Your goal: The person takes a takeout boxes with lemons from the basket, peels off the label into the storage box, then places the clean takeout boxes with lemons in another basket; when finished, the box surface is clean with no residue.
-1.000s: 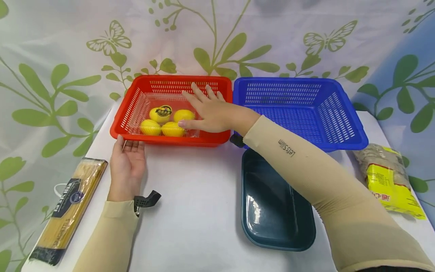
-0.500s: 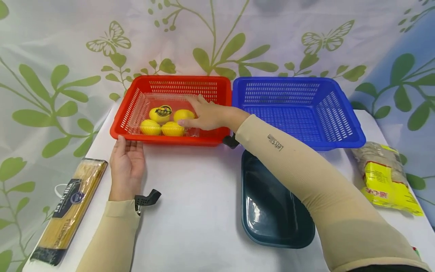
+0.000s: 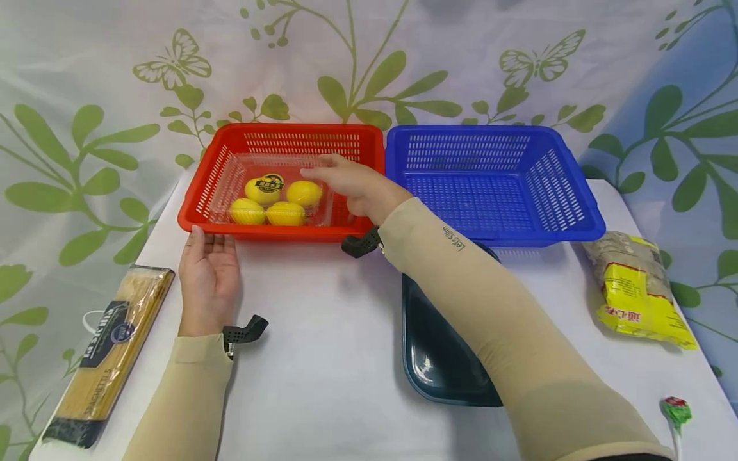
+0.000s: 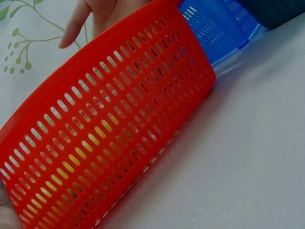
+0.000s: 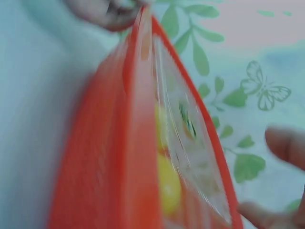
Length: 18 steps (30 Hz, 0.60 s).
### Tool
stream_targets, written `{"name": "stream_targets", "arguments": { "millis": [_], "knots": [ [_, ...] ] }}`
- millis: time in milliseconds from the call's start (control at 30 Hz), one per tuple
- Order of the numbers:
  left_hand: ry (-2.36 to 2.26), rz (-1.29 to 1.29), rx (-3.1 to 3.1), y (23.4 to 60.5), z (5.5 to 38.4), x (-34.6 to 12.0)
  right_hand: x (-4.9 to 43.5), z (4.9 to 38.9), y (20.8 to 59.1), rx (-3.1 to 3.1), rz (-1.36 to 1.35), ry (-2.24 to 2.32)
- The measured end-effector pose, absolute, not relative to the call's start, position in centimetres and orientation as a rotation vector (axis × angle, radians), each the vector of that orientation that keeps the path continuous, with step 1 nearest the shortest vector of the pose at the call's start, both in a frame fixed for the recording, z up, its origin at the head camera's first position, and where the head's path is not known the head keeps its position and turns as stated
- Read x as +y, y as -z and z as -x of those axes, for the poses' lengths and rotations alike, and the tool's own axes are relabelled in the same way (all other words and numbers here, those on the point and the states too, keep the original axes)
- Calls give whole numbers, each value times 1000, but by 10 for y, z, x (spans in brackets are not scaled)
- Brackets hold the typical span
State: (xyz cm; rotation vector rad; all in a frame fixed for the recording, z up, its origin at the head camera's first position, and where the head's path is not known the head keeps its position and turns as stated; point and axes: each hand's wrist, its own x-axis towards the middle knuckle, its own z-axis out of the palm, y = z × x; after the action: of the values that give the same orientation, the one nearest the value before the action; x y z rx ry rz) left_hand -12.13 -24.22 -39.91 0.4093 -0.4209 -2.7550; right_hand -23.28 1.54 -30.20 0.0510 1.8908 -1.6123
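In the head view, a clear plastic box of lemons point(image 3: 284, 192) with several yellow fruits sits in the left part of the red basket point(image 3: 288, 234). My right hand point(image 3: 360, 182) hovers over the box's right side, fingers pointing left and holding nothing. Its fingers point(image 5: 288, 148) show apart at the right edge of the blurred right wrist view. My left hand point(image 3: 209, 282) lies palm up at the basket's front left corner, thumb at the rim and fingers beneath it. The left wrist view shows lemons through the basket's slots and only a bit of the left hand point(image 4: 7, 212).
A blue basket point(image 3: 461, 240) stands beside the red one. A dark teal tray point(image 3: 444, 358) lies partly under my right forearm. Spaghetti point(image 3: 109, 352) lies at left; a yellow-labelled bag point(image 3: 642, 294) and a lollipop point(image 3: 676, 413) lie at right.
My right hand has turned from spread flat over the basket to a narrower pose, and its forearm has swung left. The head view has shifted slightly, bringing the lollipop into view. The left hand stays put.
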Motion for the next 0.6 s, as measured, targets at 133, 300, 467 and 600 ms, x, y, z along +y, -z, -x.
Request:
{"name": "stream_targets", "arguments": {
  "millis": [133, 300, 467, 600],
  "knots": [
    [2753, -423, -419, 398, 121, -241, 4, 230, 313, 1754, -175, 1811],
    [2756, -422, -418, 399, 119, -241, -2, 230, 327, 1671, -238, 1944],
    [2756, -421, -436, 398, 118, -241, 0, 232, 336, 1594, -251, 1998],
    [2756, -424, -450, 398, 118, -243, -1, 232, 340, 1543, -207, 2004]
  ]
}}
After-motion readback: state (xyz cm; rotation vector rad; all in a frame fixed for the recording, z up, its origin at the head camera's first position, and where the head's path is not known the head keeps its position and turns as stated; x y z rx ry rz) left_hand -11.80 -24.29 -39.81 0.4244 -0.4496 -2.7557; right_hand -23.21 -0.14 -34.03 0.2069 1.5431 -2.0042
